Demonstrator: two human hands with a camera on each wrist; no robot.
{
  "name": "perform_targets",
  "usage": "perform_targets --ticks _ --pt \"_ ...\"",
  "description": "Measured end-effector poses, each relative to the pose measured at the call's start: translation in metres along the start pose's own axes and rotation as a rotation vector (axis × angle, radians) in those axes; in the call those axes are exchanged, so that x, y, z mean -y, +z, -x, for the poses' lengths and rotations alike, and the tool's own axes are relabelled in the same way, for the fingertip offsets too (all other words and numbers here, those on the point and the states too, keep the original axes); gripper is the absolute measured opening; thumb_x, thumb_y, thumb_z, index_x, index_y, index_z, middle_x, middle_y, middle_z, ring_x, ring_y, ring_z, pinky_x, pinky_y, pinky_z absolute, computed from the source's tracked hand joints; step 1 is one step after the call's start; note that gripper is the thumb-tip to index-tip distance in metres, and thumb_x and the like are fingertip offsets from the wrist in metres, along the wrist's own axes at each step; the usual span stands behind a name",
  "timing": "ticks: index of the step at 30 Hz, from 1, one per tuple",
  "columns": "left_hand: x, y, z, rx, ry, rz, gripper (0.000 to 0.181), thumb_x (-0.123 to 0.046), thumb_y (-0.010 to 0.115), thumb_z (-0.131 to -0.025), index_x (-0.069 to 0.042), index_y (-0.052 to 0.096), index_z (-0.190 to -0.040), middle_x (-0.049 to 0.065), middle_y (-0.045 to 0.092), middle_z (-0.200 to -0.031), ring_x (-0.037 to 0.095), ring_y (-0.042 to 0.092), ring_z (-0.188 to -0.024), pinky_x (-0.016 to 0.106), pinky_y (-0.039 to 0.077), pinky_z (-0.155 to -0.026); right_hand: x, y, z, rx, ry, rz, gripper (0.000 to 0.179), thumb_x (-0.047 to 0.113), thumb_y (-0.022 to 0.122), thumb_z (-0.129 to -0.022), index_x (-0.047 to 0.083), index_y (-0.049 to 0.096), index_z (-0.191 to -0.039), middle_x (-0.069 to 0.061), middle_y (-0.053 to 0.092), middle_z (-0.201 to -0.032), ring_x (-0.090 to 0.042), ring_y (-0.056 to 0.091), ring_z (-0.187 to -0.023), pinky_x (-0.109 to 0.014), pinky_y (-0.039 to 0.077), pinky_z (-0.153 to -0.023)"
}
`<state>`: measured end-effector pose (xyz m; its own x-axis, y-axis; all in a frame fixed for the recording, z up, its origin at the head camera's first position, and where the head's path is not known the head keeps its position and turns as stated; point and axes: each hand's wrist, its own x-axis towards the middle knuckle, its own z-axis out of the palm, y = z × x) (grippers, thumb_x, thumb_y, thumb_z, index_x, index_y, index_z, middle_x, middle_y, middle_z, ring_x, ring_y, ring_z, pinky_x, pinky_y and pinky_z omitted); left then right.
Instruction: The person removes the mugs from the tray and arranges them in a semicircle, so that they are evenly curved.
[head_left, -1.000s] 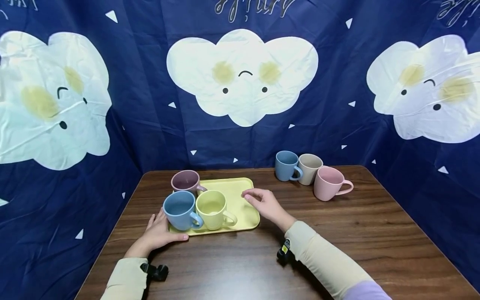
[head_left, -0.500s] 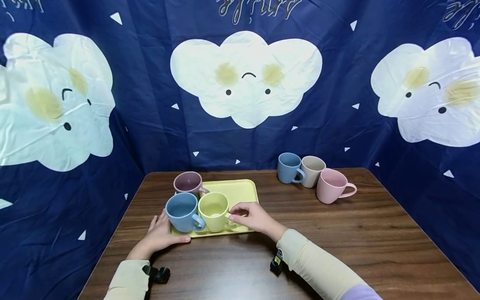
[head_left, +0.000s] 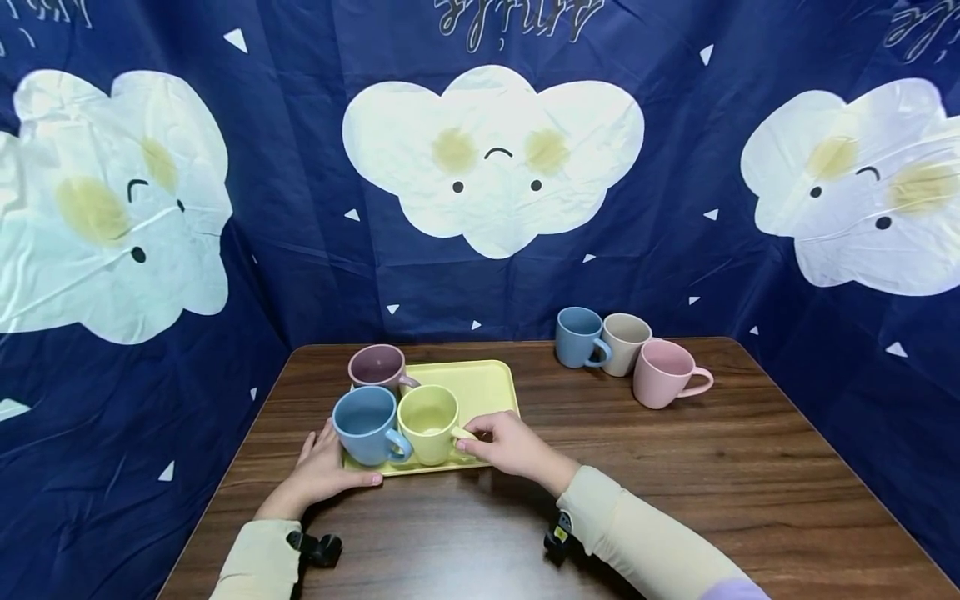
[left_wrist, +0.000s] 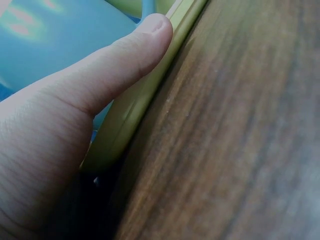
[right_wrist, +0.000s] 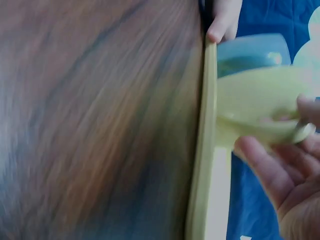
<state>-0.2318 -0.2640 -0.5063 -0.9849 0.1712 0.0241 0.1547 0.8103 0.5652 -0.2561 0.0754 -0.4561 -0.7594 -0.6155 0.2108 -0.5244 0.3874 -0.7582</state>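
A yellow mug (head_left: 429, 427) stands on the front of a yellow tray (head_left: 480, 379), and my right hand (head_left: 510, 446) pinches its handle between thumb and fingers. In the right wrist view the right hand (right_wrist: 295, 175) has its fingers around that handle. My left hand (head_left: 318, 467) spans the tray's front left corner, thumb stretched along the front edge. The left wrist view shows this thumb (left_wrist: 135, 47) on the tray rim beside a blue mug (left_wrist: 55, 40). The blue mug (head_left: 363, 425) sits left of the yellow one, with a purple mug (head_left: 375, 367) behind it.
At the back right of the wooden table (head_left: 420, 542) stand a second blue mug (head_left: 577, 337), a beige mug (head_left: 624, 343) and a pink mug (head_left: 660, 375), close together. A dark blue cloth (head_left: 420, 300) with cloud prints hangs around the table's far edge and sides.
My right hand has come left and down from over the tray's right side to the yellow mug's handle and taken hold of it. The left hand stays at the tray corner.
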Motion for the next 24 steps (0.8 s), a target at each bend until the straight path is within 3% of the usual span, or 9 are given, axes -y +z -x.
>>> perform_targets --ticks 6,12,18,24 --pt "0.004 0.002 -0.001 -0.004 0.003 -0.005 0.131 -0.058 0.087 -0.067 0.009 0.017 -0.156 0.036 0.019 -0.160 0.056 0.006 -0.148 0.075 0.002 -0.113 0.008 0.001 0.003 -0.083 0.010 0.076 0.013 0.013 0.071 -0.095 0.008 0.075 -0.084 0.010 0.055 -0.065 0.002 0.046 -0.059 -0.018 0.042 -0.055" --pt "0.004 0.003 -0.002 -0.011 0.008 -0.008 0.131 -0.057 0.087 -0.067 0.010 0.018 -0.156 0.036 0.020 -0.159 0.056 0.007 -0.148 0.074 0.002 -0.113 0.003 -0.002 0.004 -0.158 0.034 0.085 0.012 0.009 0.072 -0.093 0.010 0.075 -0.081 -0.006 0.067 -0.068 0.000 0.050 -0.059 -0.019 0.043 -0.054" --pt "0.006 0.003 -0.002 -0.014 0.011 -0.018 0.131 -0.058 0.086 -0.067 0.010 0.018 -0.156 0.036 0.021 -0.159 0.056 0.008 -0.148 0.074 0.002 -0.113 -0.005 -0.012 0.006 -0.163 0.047 0.012 0.012 0.008 0.069 -0.095 0.003 0.077 -0.088 -0.005 0.075 -0.083 -0.023 0.071 -0.068 -0.021 0.054 -0.061" --pt "0.008 0.005 -0.003 -0.025 0.026 -0.010 0.131 -0.059 0.086 -0.067 0.010 0.019 -0.155 0.038 0.020 -0.158 0.057 0.009 -0.147 0.075 0.003 -0.112 -0.014 -0.026 0.017 -0.147 0.073 -0.109 0.017 0.009 0.067 -0.096 -0.005 0.076 -0.099 -0.010 0.076 -0.089 -0.031 0.073 -0.079 -0.033 0.061 -0.068"
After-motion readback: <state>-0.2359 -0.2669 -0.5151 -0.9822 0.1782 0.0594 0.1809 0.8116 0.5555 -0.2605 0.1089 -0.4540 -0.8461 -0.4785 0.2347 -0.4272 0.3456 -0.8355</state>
